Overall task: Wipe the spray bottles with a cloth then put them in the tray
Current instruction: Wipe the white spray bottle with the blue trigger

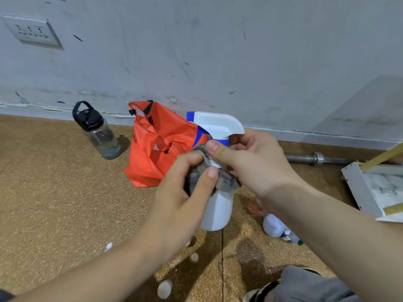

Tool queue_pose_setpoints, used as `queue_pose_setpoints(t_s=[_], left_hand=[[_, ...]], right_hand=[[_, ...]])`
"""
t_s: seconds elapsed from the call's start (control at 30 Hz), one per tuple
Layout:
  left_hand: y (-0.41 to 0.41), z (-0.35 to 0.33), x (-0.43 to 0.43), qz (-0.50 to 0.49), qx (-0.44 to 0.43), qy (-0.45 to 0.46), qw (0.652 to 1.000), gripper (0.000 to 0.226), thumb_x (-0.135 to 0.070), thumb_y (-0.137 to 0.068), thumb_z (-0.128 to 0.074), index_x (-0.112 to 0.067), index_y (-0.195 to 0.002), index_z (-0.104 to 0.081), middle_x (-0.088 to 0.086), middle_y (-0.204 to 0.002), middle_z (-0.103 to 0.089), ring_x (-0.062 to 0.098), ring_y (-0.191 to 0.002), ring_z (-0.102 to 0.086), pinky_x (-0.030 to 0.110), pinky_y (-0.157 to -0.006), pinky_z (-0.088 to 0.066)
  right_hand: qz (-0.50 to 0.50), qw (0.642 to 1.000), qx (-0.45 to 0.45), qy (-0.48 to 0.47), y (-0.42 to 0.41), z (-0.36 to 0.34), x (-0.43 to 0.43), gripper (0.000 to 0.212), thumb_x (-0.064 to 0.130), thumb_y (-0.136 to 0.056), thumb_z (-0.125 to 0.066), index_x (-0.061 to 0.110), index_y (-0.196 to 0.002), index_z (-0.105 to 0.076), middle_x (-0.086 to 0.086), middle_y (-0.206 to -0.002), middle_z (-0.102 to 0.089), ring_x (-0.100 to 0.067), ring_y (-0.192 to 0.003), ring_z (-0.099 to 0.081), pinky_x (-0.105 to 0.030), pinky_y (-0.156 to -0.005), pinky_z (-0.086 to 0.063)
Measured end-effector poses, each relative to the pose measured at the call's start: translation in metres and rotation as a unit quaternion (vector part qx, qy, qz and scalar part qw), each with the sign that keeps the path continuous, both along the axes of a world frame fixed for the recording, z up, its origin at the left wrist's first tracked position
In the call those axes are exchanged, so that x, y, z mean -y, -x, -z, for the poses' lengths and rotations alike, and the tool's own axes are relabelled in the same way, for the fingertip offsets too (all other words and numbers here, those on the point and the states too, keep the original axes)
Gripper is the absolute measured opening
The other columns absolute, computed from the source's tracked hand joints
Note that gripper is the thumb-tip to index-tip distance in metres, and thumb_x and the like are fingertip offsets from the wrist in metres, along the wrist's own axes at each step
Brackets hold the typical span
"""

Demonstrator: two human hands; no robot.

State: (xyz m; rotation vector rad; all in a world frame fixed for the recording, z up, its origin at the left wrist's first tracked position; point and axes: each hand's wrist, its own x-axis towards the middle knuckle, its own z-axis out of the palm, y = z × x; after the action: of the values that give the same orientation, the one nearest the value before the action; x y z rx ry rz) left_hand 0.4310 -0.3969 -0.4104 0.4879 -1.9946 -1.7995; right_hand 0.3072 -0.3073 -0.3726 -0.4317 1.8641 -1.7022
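Curling right hand [255, 164] fingers round spray bottle [218, 212] neck | left hand [185, 192] fingers pinching cloth [225, 183] below

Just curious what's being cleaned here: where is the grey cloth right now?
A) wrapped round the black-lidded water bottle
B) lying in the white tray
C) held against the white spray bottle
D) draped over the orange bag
C: the left hand holds the grey cloth against the shoulder of the white spray bottle, whose neck the right hand grips.
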Motion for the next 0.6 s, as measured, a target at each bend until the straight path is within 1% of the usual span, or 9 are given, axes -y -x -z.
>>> queue_pose_setpoints(t_s=[0.07, 0.13, 0.17, 0.23, 0.33, 0.4, 0.43, 0.53, 0.6], left_hand=[[0.006, -0.001, 0.007, -0.033, -0.008, -0.034, 0.999, 0.026, -0.029, -0.09, -0.075, -0.022, -0.111, -0.06, -0.005, -0.1, -0.074, 0.007, -0.09, -0.07, 0.028, -0.081, -0.055], [0.008, -0.001, 0.014, -0.026, -0.007, 0.003, 1.0, 0.033, -0.019, -0.089, -0.078, -0.025, -0.116, -0.061, -0.008, -0.106, -0.074, 0.004, -0.1, -0.071, 0.023, -0.085, -0.056], [0.007, -0.003, 0.015, -0.013, -0.004, 0.048, 0.999, 0.036, -0.02, -0.088, -0.078, -0.028, -0.119, -0.063, -0.011, -0.111, -0.072, 0.002, -0.105, -0.069, 0.02, -0.087, -0.054], [0.006, -0.003, 0.018, 0.015, 0.01, 0.102, 0.995, 0.037, -0.022, -0.085, -0.081, -0.028, -0.118, -0.065, -0.015, -0.111, -0.072, 0.0, -0.108, -0.068, 0.018, -0.088, -0.053], [0.008, -0.002, 0.023, 0.058, 0.027, 0.05, 0.997, 0.036, -0.014, -0.085, -0.083, -0.016, -0.118, -0.068, -0.012, -0.108, -0.076, 0.0, -0.102, -0.071, 0.02, -0.085, -0.056], [0.011, 0.0, 0.027, 0.077, 0.028, 0.04, 0.996, 0.033, -0.009, -0.086, -0.08, -0.013, -0.117, -0.068, -0.018, -0.104, -0.077, -0.007, -0.095, -0.071, 0.01, -0.078, -0.051], [0.013, -0.002, 0.03, 0.085, 0.027, 0.05, 0.995, 0.031, -0.009, -0.087, -0.08, -0.013, -0.116, -0.069, -0.02, -0.102, -0.076, -0.01, -0.093, -0.07, 0.007, -0.077, -0.049], [0.015, 0.002, 0.038, 0.099, 0.046, 0.074, 0.991, 0.025, -0.025, -0.093, -0.077, -0.021, -0.116, -0.069, -0.015, -0.104, -0.075, -0.009, -0.093, -0.068, 0.009, -0.078, -0.049], [0.009, 0.013, 0.04, 0.091, 0.054, 0.084, 0.991, 0.022, -0.047, -0.101, -0.06, -0.033, -0.116, -0.066, -0.012, -0.1, -0.076, 0.0, -0.091, -0.07, 0.023, -0.079, -0.056]], right_hand=[[-0.024, 1.0, -0.006, 0.016, -0.004, -0.004, 0.002, 0.009, 0.008, -0.088, -0.079, 0.014, -0.094, -0.077, 0.0, -0.077, -0.078, -0.015, -0.078, -0.075, -0.03, -0.079, -0.062], [-0.041, 0.999, -0.03, 0.011, -0.008, -0.007, 0.004, 0.02, 0.013, -0.082, -0.085, 0.015, -0.101, -0.079, -0.011, -0.094, -0.08, -0.026, -0.092, -0.076, -0.042, -0.099, -0.058], [-0.047, 0.998, -0.039, 0.007, -0.009, -0.009, 0.005, 0.025, 0.016, -0.078, -0.086, 0.015, -0.102, -0.079, -0.018, -0.098, -0.078, -0.029, -0.091, -0.074, -0.047, -0.102, -0.056], [-0.05, 0.998, -0.039, 0.007, -0.01, -0.011, 0.005, 0.025, 0.012, -0.079, -0.087, 0.013, -0.103, -0.078, -0.027, -0.097, -0.072, -0.024, -0.08, -0.069, -0.048, -0.095, -0.057], [-0.062, 0.998, -0.026, 0.019, -0.012, -0.01, 0.004, 0.021, 0.006, -0.082, -0.083, 0.014, -0.101, -0.078, -0.024, -0.085, -0.065, -0.021, -0.075, -0.063, -0.045, -0.079, -0.057], [-0.066, 0.997, -0.022, 0.02, -0.013, -0.008, 0.005, 0.024, 0.009, -0.077, -0.086, 0.015, -0.1, -0.079, -0.035, -0.097, -0.065, -0.023, -0.079, -0.062, -0.054, -0.08, -0.057], [-0.065, 0.997, -0.019, 0.022, -0.012, -0.006, 0.005, 0.024, 0.008, -0.077, -0.086, 0.014, -0.1, -0.079, -0.036, -0.102, -0.065, -0.023, -0.08, -0.063, -0.053, -0.083, -0.059], [-0.05, 0.998, -0.006, 0.045, -0.007, -0.004, 0.004, 0.02, -0.002, -0.085, -0.077, 0.008, -0.102, -0.077, -0.013, -0.088, -0.076, -0.013, -0.077, -0.07, -0.027, -0.071, -0.061], [-0.022, 0.998, 0.004, 0.055, -0.003, -0.006, 0.004, 0.017, -0.002, -0.086, -0.075, 0.006, -0.101, -0.076, -0.004, -0.081, -0.075, -0.01, -0.072, -0.069, -0.02, -0.066, -0.056]])
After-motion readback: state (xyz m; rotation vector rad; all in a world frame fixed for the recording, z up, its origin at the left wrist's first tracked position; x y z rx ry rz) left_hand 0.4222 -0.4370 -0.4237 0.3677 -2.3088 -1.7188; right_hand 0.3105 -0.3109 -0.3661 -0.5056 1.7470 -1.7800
